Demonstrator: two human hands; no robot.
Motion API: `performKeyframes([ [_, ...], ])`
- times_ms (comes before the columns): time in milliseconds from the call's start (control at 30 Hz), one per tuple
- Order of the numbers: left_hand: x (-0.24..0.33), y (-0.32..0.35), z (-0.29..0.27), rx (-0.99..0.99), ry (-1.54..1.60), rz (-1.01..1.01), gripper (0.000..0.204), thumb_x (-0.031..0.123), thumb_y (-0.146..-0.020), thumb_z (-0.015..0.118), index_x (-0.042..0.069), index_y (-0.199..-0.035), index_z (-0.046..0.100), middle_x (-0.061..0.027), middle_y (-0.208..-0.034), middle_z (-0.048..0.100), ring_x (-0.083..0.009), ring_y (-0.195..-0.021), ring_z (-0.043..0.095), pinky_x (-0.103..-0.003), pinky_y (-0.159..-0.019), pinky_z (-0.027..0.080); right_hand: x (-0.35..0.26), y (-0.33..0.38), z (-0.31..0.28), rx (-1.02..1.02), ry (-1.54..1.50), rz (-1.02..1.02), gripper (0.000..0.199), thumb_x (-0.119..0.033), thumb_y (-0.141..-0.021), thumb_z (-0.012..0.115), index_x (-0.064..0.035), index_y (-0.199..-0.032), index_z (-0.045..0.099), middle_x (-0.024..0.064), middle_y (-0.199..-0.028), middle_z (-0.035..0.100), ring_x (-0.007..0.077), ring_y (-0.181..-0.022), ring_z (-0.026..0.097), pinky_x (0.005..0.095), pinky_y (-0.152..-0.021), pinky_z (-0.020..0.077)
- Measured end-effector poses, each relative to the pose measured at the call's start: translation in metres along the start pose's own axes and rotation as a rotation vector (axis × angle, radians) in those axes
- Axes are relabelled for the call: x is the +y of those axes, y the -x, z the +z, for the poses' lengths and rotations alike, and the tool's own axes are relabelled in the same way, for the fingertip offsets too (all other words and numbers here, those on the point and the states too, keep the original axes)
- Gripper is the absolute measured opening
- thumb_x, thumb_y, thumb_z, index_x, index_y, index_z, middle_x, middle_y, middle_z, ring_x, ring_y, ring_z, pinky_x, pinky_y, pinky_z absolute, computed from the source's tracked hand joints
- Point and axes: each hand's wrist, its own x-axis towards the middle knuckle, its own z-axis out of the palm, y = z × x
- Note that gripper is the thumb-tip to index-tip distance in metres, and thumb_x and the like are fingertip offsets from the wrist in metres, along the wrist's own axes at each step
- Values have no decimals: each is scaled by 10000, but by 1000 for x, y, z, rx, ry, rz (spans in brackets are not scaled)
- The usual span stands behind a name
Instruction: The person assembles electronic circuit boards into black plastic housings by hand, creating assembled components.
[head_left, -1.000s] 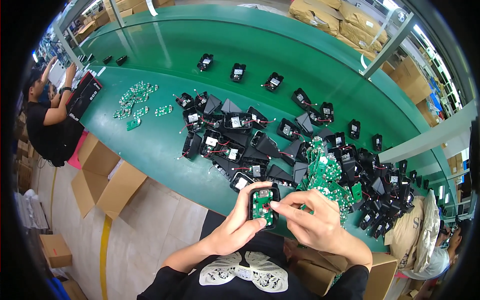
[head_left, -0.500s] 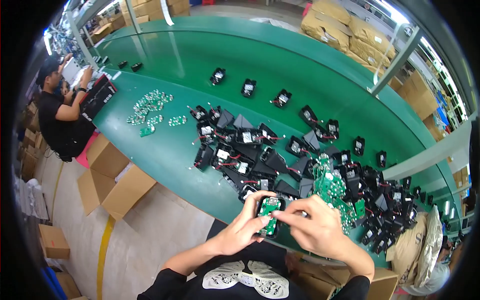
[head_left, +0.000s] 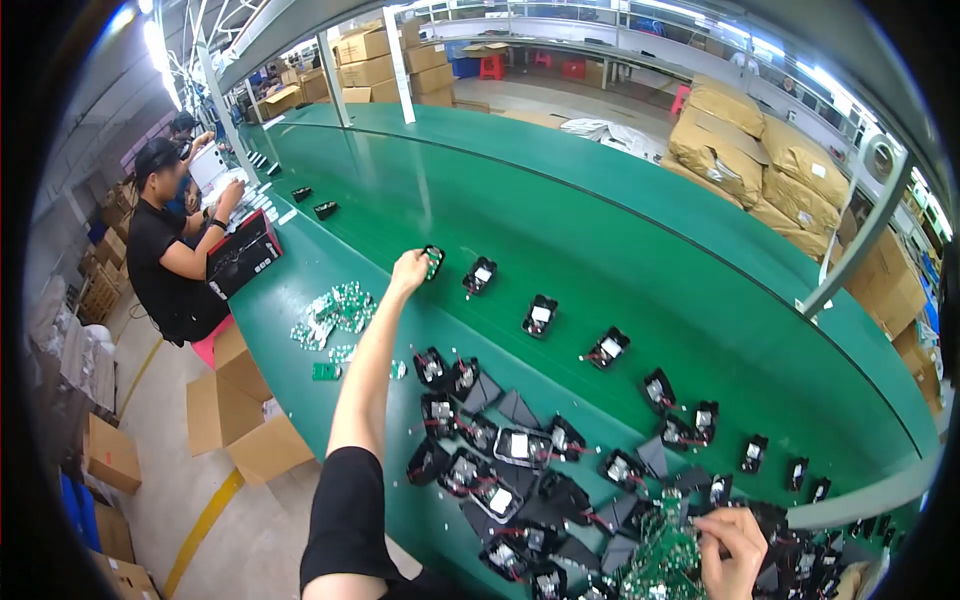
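Note:
My left arm reaches far forward, and my left hand (head_left: 409,270) grips a small black plastic housing (head_left: 433,263) with a green circuit board in it, at the green belt. My right hand (head_left: 735,550) is at the near right, fingers curled and pinched together at the edge of a heap of green circuit boards (head_left: 662,555). What its fingertips hold, if anything, is hidden. Left of that heap lie many black housings (head_left: 522,447) with red wires and white parts inside. A smaller group of circuit boards (head_left: 345,308) lies beside my left forearm.
Several black housings (head_left: 541,315) stand in a row along the belt. At the far left a person in black (head_left: 175,250) works behind a black box (head_left: 243,255). An open carton (head_left: 245,420) stands on the floor by the table's left edge. A metal post (head_left: 860,240) rises at the right.
My left hand has carried the housing with its circuit board from in front of me out to the belt. My right hand has left it and moved to the circuit board heap. The view has shifted.

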Motion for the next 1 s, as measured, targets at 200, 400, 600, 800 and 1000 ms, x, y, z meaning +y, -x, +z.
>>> performKeyframes([
  [200, -73, -53, -2, -104, -225, 7, 366, 344, -834, 492, 165, -1142, 580, -112, -1176, 555, -298, -1085, 512, -437, -943, 365, 21, -58, 35, -8, 99, 33, 226, 96, -675, 607, -12, -871, 641, 111, -823, 585, 198, -621, 568, 258, -498, 445],
  [400, -12, -15, -27, 331, -267, 326, 514, 261, -790, 568, 0, -1213, 441, -197, -1128, 531, -349, -1074, 445, -426, -959, 320, 57, -154, 96, -131, 315, -135, 669, -167, -687, 715, -23, -1252, 388, 183, -1182, 463, 342, -1057, 450, 404, -878, 425],
  [600, 62, 25, 8, -251, -234, 597, 629, 226, -732, 609, 72, -1285, 350, -245, -1255, 377, -385, -1136, 401, -470, -946, 353, 76, -228, 173, -350, 520, 27, 1087, -581, -545, 730, -123, -1382, 207, 237, -1313, 312, 422, -1133, 359, 512, -906, 396],
  [800, 44, 23, 23, -334, -137, 454, 692, 154, -651, 670, 93, -1248, 326, -243, -1095, 412, -402, -958, 513, -455, -831, 460, 69, -236, 234, -275, 373, -73, 947, -363, -582, 784, -125, -1343, 274, 186, -1091, 458, 349, -1029, 459, 435, -818, 475],
  [1000, 99, 58, 33, -871, 491, 36, 682, 141, -707, 603, 66, -1309, 292, -123, -929, 490, -188, -728, 554, -316, -466, 543, 40, -257, 237, -292, 286, 20, 908, -333, -601, 709, -149, -1355, 238, 208, -1169, 446, 377, -1043, 498, 480, -807, 468],
])
